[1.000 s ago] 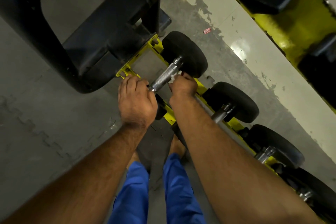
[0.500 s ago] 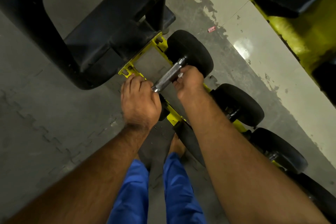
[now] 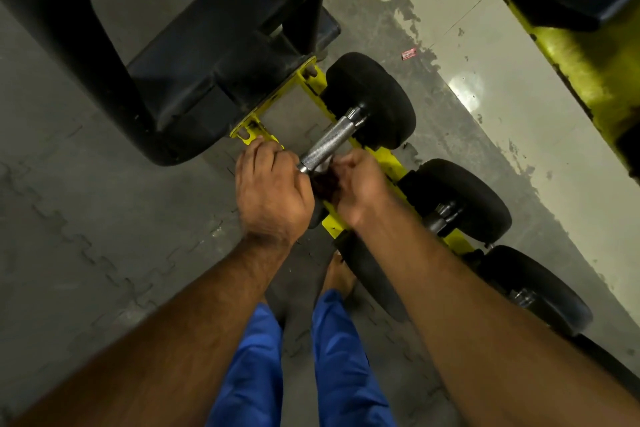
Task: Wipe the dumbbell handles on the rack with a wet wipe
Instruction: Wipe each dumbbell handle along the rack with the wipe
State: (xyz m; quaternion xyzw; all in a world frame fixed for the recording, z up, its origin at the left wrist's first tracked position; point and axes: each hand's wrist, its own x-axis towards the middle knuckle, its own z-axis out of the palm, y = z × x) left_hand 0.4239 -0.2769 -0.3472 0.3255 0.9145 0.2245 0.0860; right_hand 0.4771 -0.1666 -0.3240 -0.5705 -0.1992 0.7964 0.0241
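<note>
- the knurled metal dumbbell handle lies on the yellow rack low by the floor, its long axis running diagonally from the near end at lower left up to the far black weight head at upper right.
- the left hand covers the handle's near end; its fingers curl down over the dark near head there, though how tightly they close cannot be told.
- the right hand is closed beside and under the near part of the handle; no white of the wet wipe shows clearly, so whether that grip is clamped on it cannot be told.
- the rack runs away to the lower right, carrying a second dumbbell and a third dumbbell, both partly hidden by the right forearm.
- the floor under the rack is grey interlocking rubber matting; beyond the rack is a pale, stained glossy strip with a bright reflection.
- a large black machine frame stands just beyond the rack's end, close over the left hand.
- a small red scrap lies on the floor past the far weight head.
- yellow and black equipment fills the upper right corner.
- blue trouser legs and a bare foot stand on the matting beside the rack.
</note>
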